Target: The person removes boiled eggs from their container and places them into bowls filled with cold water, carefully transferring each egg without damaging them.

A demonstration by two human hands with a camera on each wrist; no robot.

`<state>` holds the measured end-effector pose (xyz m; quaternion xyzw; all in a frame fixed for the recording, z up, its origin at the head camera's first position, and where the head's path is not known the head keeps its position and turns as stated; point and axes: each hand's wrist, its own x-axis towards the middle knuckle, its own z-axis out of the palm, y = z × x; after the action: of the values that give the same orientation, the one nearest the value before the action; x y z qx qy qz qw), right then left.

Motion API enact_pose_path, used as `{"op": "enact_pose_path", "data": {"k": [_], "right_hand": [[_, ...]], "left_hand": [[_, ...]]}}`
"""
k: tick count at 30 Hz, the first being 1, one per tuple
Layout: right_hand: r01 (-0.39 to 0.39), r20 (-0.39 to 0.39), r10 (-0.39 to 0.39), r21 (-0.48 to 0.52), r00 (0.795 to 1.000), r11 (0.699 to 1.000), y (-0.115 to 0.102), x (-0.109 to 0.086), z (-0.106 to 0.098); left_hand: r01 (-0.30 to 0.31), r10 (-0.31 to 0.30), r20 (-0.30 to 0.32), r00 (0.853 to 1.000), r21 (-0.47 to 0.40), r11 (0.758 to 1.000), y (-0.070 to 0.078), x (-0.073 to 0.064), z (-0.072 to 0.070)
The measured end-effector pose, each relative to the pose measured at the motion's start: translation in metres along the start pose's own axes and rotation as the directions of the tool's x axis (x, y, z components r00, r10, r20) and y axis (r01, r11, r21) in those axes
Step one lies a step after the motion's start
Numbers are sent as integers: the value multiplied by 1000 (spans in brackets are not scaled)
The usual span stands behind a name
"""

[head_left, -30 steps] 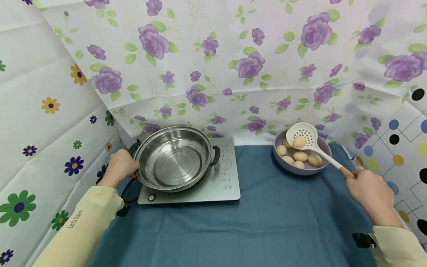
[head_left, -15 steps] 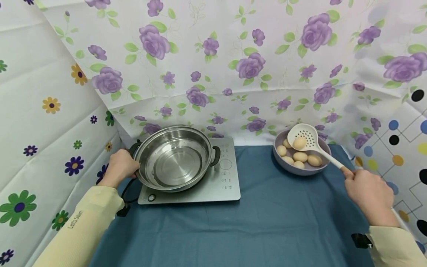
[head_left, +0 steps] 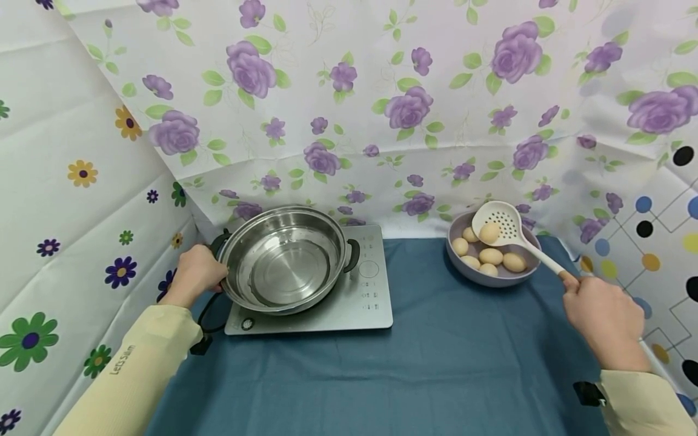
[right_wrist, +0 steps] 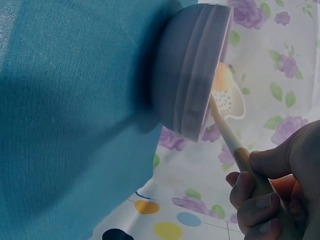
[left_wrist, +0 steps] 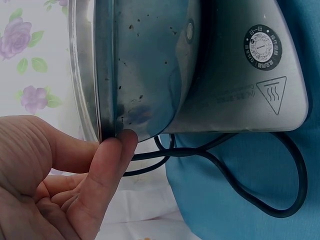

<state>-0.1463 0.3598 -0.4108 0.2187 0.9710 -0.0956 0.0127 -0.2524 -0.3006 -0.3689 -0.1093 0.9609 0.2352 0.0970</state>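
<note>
A stainless steel pot [head_left: 291,275] sits on the flat cooktop at the left. My left hand [head_left: 196,272] pinches its rim beside the left handle; in the left wrist view the thumb and fingertips [left_wrist: 129,137] meet at the rim's edge. With my right hand [head_left: 605,321] I grip the wooden-ended handle of a white skimmer [head_left: 540,259]. Its perforated head lies over a mauve bowl [head_left: 480,277], and one egg [head_left: 489,232] rests in that head. Several more eggs [head_left: 491,256] lie in the bowl below. The right wrist view shows the curled fingers [right_wrist: 257,207] around the handle.
The silver induction cooktop [head_left: 371,312] stands on a blue tablecloth [head_left: 436,363]. A black cord [left_wrist: 240,185] loops at its left side. Flowered sheets [head_left: 349,121] hang behind and at the left, and a dotted sheet [head_left: 654,266] hangs at the right.
The skimmer head has shifted very slightly to the right, and the egg stays in it. My left hand and the pot show no visible movement.
</note>
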Motion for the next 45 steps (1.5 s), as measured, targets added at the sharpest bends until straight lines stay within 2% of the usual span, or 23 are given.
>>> {"op": "enact_pose_path", "data": {"k": [9, 28, 45], "right_hand": [[2, -24, -2, -20, 1000, 1000, 2, 1, -1], [-38, -7, 38, -44, 999, 998, -1, 0, -5], [-16, -40, 15, -19, 999, 1000, -1, -3, -5]], "left_hand": [[-6, 6, 0, 1000, -1, 1000, 0, -1, -1], [13, -13, 7, 1000, -8, 1000, -1, 0, 0], [-3, 3, 0, 1000, -6, 1000, -2, 1, 0]]}}
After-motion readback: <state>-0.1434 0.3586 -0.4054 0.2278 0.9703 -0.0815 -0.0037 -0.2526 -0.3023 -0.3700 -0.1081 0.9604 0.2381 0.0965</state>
